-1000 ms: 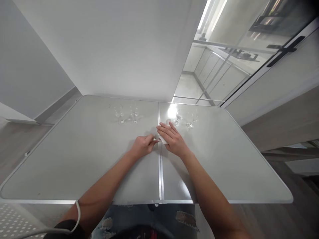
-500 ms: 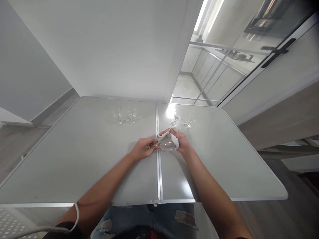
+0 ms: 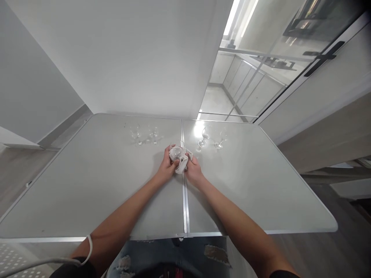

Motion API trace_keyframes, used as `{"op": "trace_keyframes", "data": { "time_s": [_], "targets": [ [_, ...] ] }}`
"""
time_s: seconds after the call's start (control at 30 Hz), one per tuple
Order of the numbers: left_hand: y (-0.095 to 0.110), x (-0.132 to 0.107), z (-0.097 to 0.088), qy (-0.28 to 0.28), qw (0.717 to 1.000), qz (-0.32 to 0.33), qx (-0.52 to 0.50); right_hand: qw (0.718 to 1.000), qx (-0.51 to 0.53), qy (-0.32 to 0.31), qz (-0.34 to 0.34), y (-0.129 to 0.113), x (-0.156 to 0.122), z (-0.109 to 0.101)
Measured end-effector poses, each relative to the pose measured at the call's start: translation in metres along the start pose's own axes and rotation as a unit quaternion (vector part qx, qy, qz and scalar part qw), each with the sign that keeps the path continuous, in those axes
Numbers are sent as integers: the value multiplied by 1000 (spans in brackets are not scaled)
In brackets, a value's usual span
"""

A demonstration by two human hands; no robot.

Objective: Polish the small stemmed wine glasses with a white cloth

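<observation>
Both hands meet over the middle seam of a grey table (image 3: 87, 185). My left hand (image 3: 167, 166) grips a clear wine glass (image 3: 176, 150) held upright, its bowl partly wrapped. My right hand (image 3: 193, 169) presses a white cloth (image 3: 182, 163) against the glass from the right side. The glass's stem and foot are hidden by my fingers and the cloth.
Two small clear glasses (image 3: 136, 136) (image 3: 153, 135) stand at the back left of the table. Two more stemmed glasses (image 3: 203, 138) (image 3: 220, 140) stand at the back right. A white wall rises behind, and glass-fronted panels lie to the right.
The glass lay sideways between my hands half a second ago; now it stands upright, shifted left, with the cloth bunched around it. Both hands have drawn closer together.
</observation>
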State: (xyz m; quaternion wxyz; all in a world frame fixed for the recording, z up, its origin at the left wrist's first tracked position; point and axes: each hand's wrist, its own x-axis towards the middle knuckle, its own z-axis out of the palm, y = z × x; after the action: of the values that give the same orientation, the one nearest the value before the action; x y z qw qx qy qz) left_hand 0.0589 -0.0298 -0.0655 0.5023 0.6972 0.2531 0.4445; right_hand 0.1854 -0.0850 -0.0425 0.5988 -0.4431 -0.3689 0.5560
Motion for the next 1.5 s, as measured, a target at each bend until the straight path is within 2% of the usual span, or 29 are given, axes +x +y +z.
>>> {"op": "trace_keyframes", "data": {
  "time_s": [0.1,0.2,0.3,0.47,0.57,0.67,0.77,0.87,0.93,0.97,1.03,1.13,1.17,1.23,1.3,1.33,1.4,1.43,1.5],
  "targets": [
    [0,1,-1,-13,999,-11,-41,990,-82,-57,-95,-11,-1,-4],
    [2,-1,-1,-41,997,-15,-61,973,-140,-121,-136,-22,0,-10],
    [6,-2,-2,-61,989,-41,-127,978,-132,-122,-105,-22,3,-17],
    [23,-1,-9,-57,955,-87,-277,992,-37,-120,10,-9,2,-20],
    [28,0,-12,-47,954,-91,-283,989,-19,-140,54,-11,-1,-16],
    [24,-1,-10,-31,961,-74,-266,983,-58,-167,53,-18,-4,-12],
    [17,-2,-6,-9,969,-46,-244,975,-168,-142,-26,-20,-6,-9],
    [14,-1,-4,8,977,-20,-214,937,-320,-75,-117,-16,-7,-7],
    [15,0,-5,30,980,1,-195,912,-386,-42,-132,-15,-8,-6],
    [16,1,-7,42,981,10,-189,909,-395,-34,-129,-15,-9,-6],
    [19,1,-9,58,980,10,-192,930,-349,-37,-108,-17,-10,-6],
    [23,0,-12,45,968,-37,-244,981,-173,-90,-18,-24,-10,-6],
    [24,-1,-13,33,961,-57,-267,985,-116,-124,23,-26,-10,-7],
    [24,-2,-12,10,950,-79,-301,973,-46,-203,95,-31,-9,-9],
    [23,-3,-11,4,947,-82,-310,960,-42,-247,128,-34,-8,-13],
    [22,-2,-10,10,949,-76,-305,961,-68,-238,122,-34,-7,-14],
    [19,0,-10,34,959,-60,-275,968,-179,-167,61,-32,-5,-16],
    [18,1,-10,49,965,-50,-251,960,-252,-121,15,-29,-5,-15],
    [17,2,-11,79,977,-32,-196,919,-385,-46,-75,-23,-3,-13]
  ]
}}
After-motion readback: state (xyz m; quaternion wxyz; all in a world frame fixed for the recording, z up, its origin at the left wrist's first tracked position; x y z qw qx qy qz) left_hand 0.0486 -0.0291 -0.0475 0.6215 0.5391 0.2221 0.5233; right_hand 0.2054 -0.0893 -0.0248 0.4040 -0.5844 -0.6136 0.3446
